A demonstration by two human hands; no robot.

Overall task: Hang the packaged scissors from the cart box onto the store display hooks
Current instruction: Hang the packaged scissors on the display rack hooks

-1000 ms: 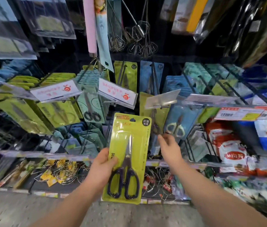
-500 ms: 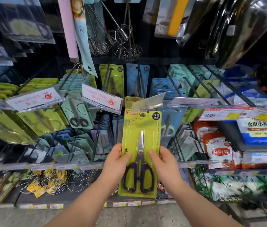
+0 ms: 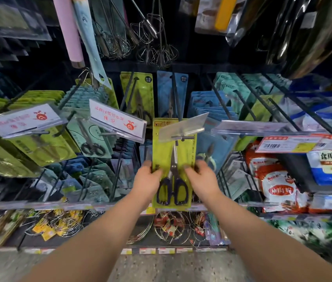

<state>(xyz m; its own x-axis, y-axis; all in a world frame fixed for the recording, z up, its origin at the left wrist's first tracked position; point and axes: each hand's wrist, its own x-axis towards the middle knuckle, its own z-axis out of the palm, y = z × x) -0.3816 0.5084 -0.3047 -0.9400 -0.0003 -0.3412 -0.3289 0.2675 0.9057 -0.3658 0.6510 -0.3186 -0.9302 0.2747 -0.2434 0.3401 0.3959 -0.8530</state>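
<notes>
A yellow-green card pack of scissors [image 3: 166, 151] with dark handles stands upright at the middle of the display. My left hand [image 3: 147, 181] grips its left edge and my right hand [image 3: 202, 179] grips its right edge. The pack's top sits behind the clear price-tag flap [image 3: 183, 127] at the tip of a black display hook [image 3: 176, 98]. Whether the hook passes through the pack's hole is hidden by the flap. The cart box is out of view.
More hooks with green, teal and blue scissor packs fill the rack left and right. Red-print sign flaps [image 3: 118, 121] stick out at the left. Whisks [image 3: 150, 49] hang above. Bagged goods [image 3: 279, 186] sit on shelves at the right, wire items [image 3: 169, 226] below.
The pack has moved right and up, from in front of the lower shelf to the hook's tag flap. My right hand came from the rack onto the pack's right edge.
</notes>
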